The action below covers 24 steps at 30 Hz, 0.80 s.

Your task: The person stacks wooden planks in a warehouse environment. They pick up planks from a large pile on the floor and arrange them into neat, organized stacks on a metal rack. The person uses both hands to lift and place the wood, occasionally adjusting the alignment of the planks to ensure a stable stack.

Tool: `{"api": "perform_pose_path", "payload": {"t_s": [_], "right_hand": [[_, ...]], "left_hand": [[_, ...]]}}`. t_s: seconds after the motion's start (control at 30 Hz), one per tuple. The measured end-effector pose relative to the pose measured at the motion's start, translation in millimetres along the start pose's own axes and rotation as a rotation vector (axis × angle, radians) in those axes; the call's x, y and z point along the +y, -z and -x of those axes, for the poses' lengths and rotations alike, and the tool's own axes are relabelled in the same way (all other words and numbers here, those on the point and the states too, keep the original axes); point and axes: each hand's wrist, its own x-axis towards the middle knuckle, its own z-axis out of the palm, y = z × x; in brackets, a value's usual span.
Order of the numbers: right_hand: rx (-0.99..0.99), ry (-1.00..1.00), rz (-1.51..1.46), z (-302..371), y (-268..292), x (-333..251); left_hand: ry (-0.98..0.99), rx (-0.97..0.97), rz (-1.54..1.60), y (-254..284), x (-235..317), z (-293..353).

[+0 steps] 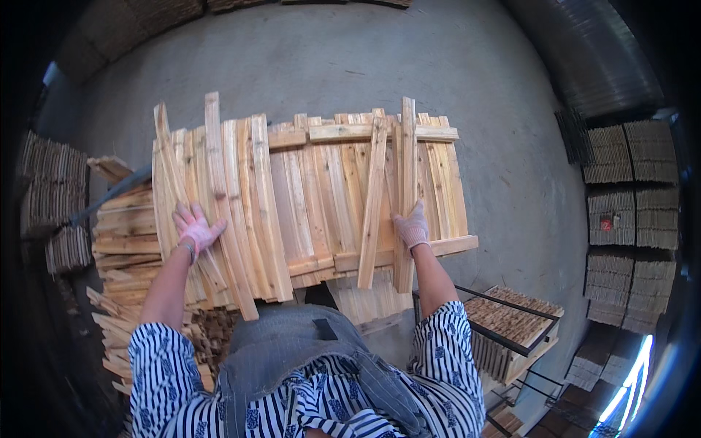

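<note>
My left hand (197,229), in a pale work glove, lies with fingers spread on narrow wooden slats at the left of a wide layer of boards (314,175). Beside its thumb, a longer slat (221,175) sticks out past the layer at both ends. My right hand (413,225), gloved too, is closed around the near part of an upright wooden slat (407,160) on the right side. Just left of that slat, another loose slat (374,197) lies slightly tilted. Two crosswise battens, a far one (343,133) and a near one (453,245), run under these loose slats.
Stacked boards (128,226) pile up at my left, with loose offcuts nearer me. A bundle of short slats (511,314) sits by a black metal frame (504,347) at the near right. Bundled stacks (610,219) line the right side. Grey concrete floor (504,146) surrounds the boards.
</note>
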Motion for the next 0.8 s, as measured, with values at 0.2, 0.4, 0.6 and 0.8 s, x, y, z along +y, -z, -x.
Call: {"api": "perform_pose_path", "payload": {"t_s": [0.2,0.4,0.6,0.8], "right_hand": [[-0.158,0.043,-0.253,40.8,34.7,-46.8],[-0.009,0.044,-0.087,29.3,-27.2,-67.6],[-0.047,0.114,-0.182,25.7,-29.4,-70.2],[-0.116,0.233,0.028,115.2,-67.8,-155.1]], "left_hand": [[0.077,-0.027,-0.063,-2.9,-13.0,7.6],[0.035,-0.006,-0.019,3.3,4.6,3.5],[0.018,-0.008,-0.008,15.5,11.0,8.9],[0.038,-0.021,-0.028,12.5,-2.9,12.3]]}}
